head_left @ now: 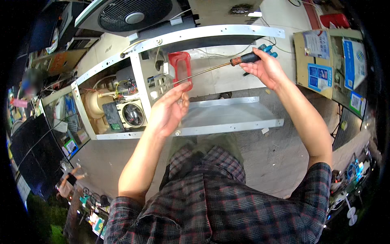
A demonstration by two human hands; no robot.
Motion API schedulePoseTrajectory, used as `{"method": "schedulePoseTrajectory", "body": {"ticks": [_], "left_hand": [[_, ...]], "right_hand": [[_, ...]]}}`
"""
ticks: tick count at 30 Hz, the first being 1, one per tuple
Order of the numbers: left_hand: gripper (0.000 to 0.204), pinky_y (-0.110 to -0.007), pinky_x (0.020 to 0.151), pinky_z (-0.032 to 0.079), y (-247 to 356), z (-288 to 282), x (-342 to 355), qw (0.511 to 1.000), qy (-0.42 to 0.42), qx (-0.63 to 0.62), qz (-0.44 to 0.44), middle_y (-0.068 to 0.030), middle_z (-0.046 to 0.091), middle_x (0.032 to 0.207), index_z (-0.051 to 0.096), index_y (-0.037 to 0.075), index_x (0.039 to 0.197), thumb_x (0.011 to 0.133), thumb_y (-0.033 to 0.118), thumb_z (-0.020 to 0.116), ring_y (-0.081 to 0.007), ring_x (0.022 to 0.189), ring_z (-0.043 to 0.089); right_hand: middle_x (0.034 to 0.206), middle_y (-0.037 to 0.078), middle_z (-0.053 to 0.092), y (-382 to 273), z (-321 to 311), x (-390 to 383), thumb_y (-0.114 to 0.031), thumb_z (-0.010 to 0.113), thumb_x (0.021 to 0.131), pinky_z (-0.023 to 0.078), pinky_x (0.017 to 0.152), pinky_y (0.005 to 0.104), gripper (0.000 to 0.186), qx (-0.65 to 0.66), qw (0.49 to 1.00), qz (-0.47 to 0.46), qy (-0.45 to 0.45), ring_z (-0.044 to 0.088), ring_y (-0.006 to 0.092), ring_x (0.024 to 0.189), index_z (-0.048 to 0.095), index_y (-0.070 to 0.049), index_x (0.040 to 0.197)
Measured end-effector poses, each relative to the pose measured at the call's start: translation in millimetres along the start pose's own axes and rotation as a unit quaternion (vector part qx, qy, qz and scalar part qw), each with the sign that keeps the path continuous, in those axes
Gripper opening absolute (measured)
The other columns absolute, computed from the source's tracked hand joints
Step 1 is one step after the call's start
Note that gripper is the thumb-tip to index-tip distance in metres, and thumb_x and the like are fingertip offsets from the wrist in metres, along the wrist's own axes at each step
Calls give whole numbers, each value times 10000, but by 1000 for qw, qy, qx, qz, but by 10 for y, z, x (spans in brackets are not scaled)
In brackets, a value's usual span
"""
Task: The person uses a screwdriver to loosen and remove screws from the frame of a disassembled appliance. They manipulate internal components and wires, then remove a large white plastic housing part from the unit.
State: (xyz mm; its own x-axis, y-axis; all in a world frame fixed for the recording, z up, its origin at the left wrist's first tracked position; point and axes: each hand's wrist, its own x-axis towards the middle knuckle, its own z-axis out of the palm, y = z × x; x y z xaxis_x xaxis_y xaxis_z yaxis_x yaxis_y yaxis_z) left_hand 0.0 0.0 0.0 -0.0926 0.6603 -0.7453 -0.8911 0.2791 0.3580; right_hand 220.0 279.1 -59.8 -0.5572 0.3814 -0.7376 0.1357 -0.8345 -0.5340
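Screwdriver (245, 59) slanted between two hands above an open metal frame (140, 71), its dark handle pinched between the thumb and fingers of the right hand (266, 70), its long shaft reaching leftward to the left hand (167, 109). The left fingers are bunched at the shaft's far end; whether they press on it cannot be told. Just beyond them shows a red piece (175, 61); to their left, a small fan (133, 114) sits inside the frame. Right of the right fingers stands a cardboard box (300, 45). Good control would likely call for light guidance near the tip, with the handle kept in line and no sideways push.
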Motion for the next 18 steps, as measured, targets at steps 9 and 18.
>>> {"method": "schedulePoseTrajectory", "body": {"ticks": [9,18], "left_hand": [[223,-262,713,473,-101,-98,1030,969,162,-142,122,8,565,888,580,52,1183,1069,223,495,-97,776,534],[246,-256,643,414,-155,-271,1185,976,152,-58,142,21,523,803,593,49,1178,1078,231,463,-106,704,485]], "right_hand": [[1208,240,647,407,-15,606,-288,471,1060,562,939,408,411,85,993,-40,-73,686,345,1072,457,46,1298],[1201,163,560,656,-248,492,-319,535,1052,562,898,374,456,48,996,-31,-71,685,329,1072,398,14,1332]]}}
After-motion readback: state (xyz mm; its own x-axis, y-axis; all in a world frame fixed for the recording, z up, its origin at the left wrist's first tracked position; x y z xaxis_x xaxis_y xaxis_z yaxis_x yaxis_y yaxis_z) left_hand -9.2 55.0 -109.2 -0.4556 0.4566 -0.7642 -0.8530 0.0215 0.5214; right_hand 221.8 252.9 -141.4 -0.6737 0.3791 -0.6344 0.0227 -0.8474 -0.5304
